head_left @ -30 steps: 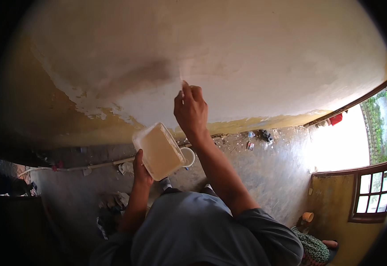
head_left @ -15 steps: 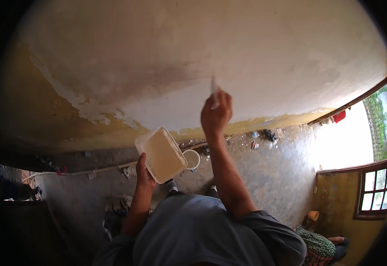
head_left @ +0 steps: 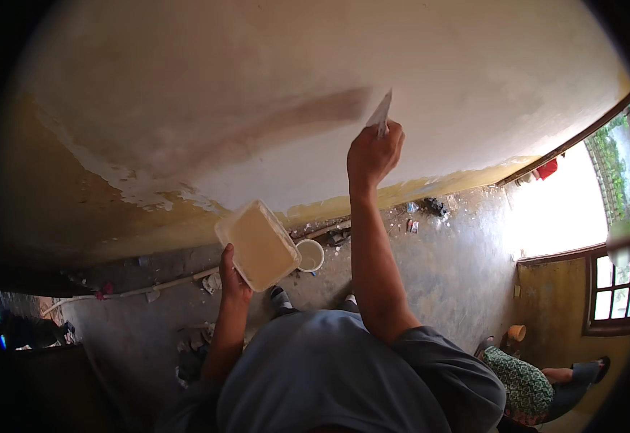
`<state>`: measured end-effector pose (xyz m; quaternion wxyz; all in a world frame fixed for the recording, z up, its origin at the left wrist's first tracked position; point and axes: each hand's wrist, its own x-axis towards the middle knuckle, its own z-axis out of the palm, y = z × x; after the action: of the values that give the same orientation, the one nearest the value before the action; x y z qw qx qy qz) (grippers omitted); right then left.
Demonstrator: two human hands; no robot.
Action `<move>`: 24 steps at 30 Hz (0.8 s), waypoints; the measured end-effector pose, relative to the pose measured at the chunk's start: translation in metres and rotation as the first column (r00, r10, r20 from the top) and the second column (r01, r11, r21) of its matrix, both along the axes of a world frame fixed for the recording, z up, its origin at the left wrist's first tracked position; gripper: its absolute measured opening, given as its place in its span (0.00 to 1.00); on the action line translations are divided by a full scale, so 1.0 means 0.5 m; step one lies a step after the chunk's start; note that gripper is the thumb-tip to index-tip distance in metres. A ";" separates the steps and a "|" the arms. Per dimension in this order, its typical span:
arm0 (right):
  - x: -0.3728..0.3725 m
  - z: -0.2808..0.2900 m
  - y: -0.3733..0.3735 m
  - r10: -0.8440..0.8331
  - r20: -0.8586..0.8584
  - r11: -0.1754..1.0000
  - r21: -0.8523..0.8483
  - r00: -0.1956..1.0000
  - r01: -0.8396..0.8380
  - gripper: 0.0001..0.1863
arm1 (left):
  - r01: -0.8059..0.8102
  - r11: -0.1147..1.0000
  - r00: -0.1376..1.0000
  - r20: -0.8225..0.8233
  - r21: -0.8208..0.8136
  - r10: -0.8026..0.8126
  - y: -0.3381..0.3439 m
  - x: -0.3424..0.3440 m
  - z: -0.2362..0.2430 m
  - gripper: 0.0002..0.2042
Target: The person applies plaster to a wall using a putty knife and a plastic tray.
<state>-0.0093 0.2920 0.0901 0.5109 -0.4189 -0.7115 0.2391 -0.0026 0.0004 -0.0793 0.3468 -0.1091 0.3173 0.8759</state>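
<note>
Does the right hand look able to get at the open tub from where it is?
Probably yes: the right hand, gripping a thin blade, is up near the wall, and nothing visible blocks the space down to the tub, which the left hand holds uncovered.

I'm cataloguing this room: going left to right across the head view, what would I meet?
Left hand holding a rectangular tub, white bucket, right hand holding a flat scraper, dark bundle, small orange container, red item, barred window.

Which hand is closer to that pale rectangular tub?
Left: the left hand holds the tub; the right hand is away from it, up by the wall with a flat blade.
</note>
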 end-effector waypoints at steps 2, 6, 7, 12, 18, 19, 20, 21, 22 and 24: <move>-0.047 -0.002 -0.040 0.088 0.099 0.974 0.201 0.991 -0.107 0.09 | 0.045 0.999 0.999 0.021 0.011 -0.046 0.009 -0.009 -0.023 0.31; -0.061 -0.074 -0.197 0.597 0.366 0.686 0.227 0.713 -0.691 0.10 | 0.017 1.000 0.997 0.075 -0.015 -0.016 0.013 -0.010 -0.031 0.29; -0.042 -0.081 -0.187 0.572 0.242 0.734 0.275 0.784 -0.621 0.09 | 0.017 1.000 0.997 0.070 -0.011 -0.016 0.013 -0.012 -0.030 0.29; 0.018 -0.059 -0.017 0.093 -0.155 0.985 -0.133 0.983 -0.114 0.07 | -0.004 0.999 1.000 -0.018 -0.042 0.003 0.011 -0.007 -0.011 0.28; -0.056 -0.106 -0.141 0.453 0.288 0.806 0.271 0.843 -0.526 0.11 | 0.021 1.000 0.998 0.053 0.003 -0.021 0.018 -0.008 -0.030 0.27; -0.040 -0.118 -0.153 0.546 0.316 0.746 0.237 0.776 -0.622 0.12 | 0.022 1.000 0.999 0.048 0.006 -0.023 0.018 -0.009 -0.032 0.27; -0.015 -0.125 -0.141 0.557 0.241 0.758 0.244 0.795 -0.605 0.11 | 0.022 1.000 0.999 0.046 0.007 -0.022 0.018 -0.008 -0.037 0.27; 0.009 -0.113 -0.118 0.504 0.160 0.782 0.333 0.849 -0.527 0.12 | 0.014 1.000 0.999 0.045 0.001 -0.014 0.012 -0.007 -0.040 0.26; 0.026 -0.121 -0.071 0.411 -0.037 0.902 0.163 0.911 -0.400 0.12 | 0.022 1.000 0.999 0.041 0.007 -0.022 0.019 -0.004 -0.031 0.26; 0.052 -0.058 0.005 0.050 -0.104 0.999 0.020 0.993 -0.048 0.09 | 0.038 0.999 0.999 0.025 0.019 -0.038 0.020 0.005 -0.010 0.26</move>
<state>0.0169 0.2947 0.0612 0.5449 -0.3838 -0.6961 0.2668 -0.0001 0.0106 -0.0842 0.3684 -0.1110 0.3066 0.8706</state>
